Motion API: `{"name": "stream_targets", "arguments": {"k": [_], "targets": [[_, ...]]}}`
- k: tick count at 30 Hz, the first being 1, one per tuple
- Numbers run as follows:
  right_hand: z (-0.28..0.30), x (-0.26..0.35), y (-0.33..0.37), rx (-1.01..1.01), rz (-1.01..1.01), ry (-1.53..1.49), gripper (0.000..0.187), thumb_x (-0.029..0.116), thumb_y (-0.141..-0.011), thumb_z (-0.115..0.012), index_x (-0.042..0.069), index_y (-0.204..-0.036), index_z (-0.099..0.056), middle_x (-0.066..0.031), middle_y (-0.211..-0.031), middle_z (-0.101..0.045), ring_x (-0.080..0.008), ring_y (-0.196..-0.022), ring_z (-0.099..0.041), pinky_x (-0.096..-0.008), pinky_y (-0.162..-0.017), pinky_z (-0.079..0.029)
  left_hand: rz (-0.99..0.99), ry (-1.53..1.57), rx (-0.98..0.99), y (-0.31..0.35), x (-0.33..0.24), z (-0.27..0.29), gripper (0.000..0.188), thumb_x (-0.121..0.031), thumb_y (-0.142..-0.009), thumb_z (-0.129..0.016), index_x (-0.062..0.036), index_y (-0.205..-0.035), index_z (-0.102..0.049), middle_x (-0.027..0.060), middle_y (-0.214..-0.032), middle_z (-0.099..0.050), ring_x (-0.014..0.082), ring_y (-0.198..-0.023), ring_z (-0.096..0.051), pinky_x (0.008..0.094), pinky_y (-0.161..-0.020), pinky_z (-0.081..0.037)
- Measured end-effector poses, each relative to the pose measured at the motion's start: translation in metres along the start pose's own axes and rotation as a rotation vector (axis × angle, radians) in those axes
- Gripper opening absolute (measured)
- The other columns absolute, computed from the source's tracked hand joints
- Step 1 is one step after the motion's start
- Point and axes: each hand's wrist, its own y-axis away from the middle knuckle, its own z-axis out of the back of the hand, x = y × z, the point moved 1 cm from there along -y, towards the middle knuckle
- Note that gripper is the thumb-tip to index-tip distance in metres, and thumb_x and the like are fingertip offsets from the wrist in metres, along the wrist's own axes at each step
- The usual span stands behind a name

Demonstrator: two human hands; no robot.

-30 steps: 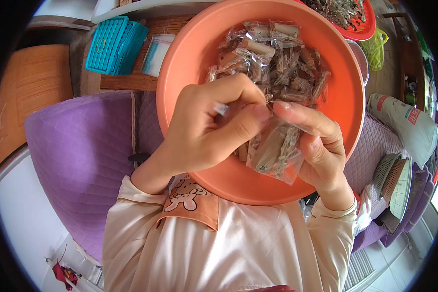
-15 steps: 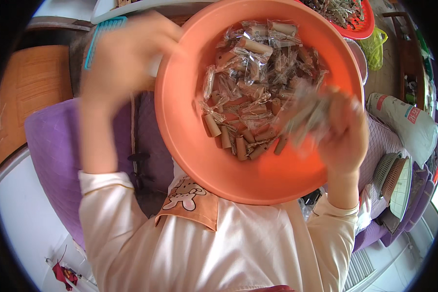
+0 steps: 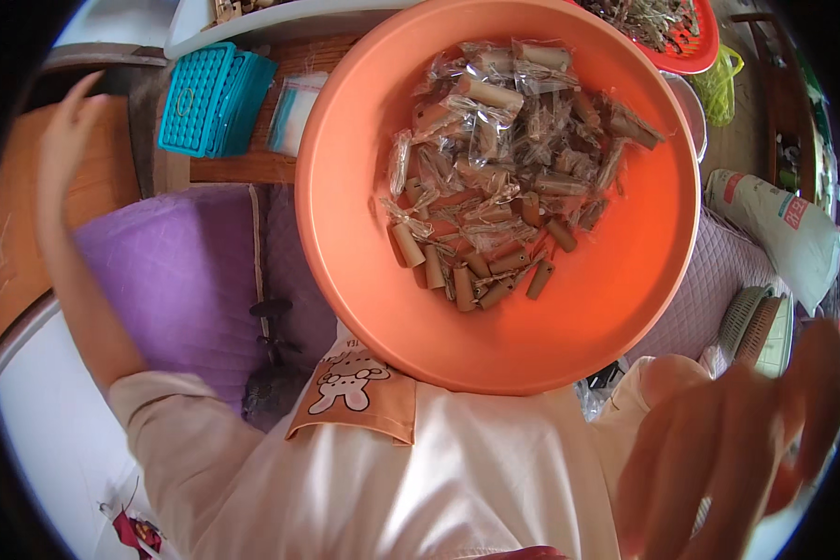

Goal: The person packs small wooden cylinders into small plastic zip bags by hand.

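Note:
A large orange basin (image 3: 495, 345) rests against my lap. Inside it lies a heap of short brown tubes (image 3: 464, 287) with bits of string. Many sit in crinkled clear plastic bags (image 3: 495, 131), mostly toward the far side; bare ones gather at the near left. My left hand (image 3: 70, 140) is raised at the far left, away from the basin, with fingers apart and nothing in them. My right hand (image 3: 737, 439) looms large and somewhat blurred at the lower right, outside the basin. Its fingers are stretched and spread, and I see nothing held.
Turquoise slotted trays (image 3: 201, 103) and a pack of clear bags (image 3: 297, 112) lie on a wooden surface beyond. A red basket (image 3: 695, 56) of stringy pieces stands far right. Purple quilted seating (image 3: 177, 271), a white sack (image 3: 779, 229) and stacked baskets (image 3: 747, 322) surround me.
My right hand has let go of the bagged tubes in the basin and swung out to the lower right. My left hand has moved left, away from the turquoise trays.

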Motion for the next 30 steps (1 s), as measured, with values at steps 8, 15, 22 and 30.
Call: {"name": "stream_targets", "arguments": {"k": [8, 15, 22, 30], "targets": [[-0.014, -0.014, -0.015, 0.133, -0.081, -0.01, 0.023, 0.01, -0.087, -0.037, -0.001, -0.108, -0.034, -0.0188, -0.096, -0.055, -0.0191, -0.056, -0.054, -0.0272, -0.05, -0.044, 0.014, 0.518, 0.12, 0.01, -0.065, -0.062, 0.038, -0.036, -0.089, -0.042, -0.0012, -0.095, -0.056, -0.001, -0.078, -0.055, 0.0097, -0.071, -0.048, 0.0226, -0.066, -0.04], [-0.017, -0.026, -0.026, 0.216, -0.094, -0.01, 0.021, 0.01, -0.087, -0.038, 0.0, -0.105, -0.035, -0.0179, -0.093, -0.055, -0.0191, -0.055, -0.054, -0.0277, -0.048, -0.043, 0.284, 1.372, -0.121, -0.016, 0.067, 0.025, 0.034, -0.026, -0.089, -0.042, -0.0042, -0.115, -0.046, -0.0051, -0.063, -0.026, 0.003, -0.051, -0.025, 0.0196, -0.047, -0.024], [-0.021, -0.029, -0.033, 0.321, -0.118, -0.014, 0.019, 0.011, -0.086, -0.039, 0.0, -0.102, -0.037, -0.0171, -0.089, -0.056, -0.0191, -0.053, -0.053, -0.0282, -0.045, -0.042, 0.617, 1.038, 0.054, -0.039, 0.103, 0.017, 0.034, -0.028, -0.085, -0.048, -0.0032, -0.109, -0.05, 0.0072, -0.085, -0.05, 0.015, -0.08, -0.049, 0.0219, -0.064, -0.039], [-0.021, -0.024, -0.028, 0.427, -0.126, -0.051, 0.017, 0.012, -0.086, -0.04, 0.001, -0.098, -0.038, -0.016, -0.084, -0.056, -0.0191, -0.052, -0.052, -0.0287, -0.042, -0.04, 0.259, -0.216, 0.249, -0.094, 0.151, 0.013, 0.034, -0.029, -0.086, -0.047, -0.0067, -0.112, -0.049, 0.0098, -0.101, -0.059, 0.0229, -0.094, -0.055, 0.0284, -0.08, -0.043]]}}
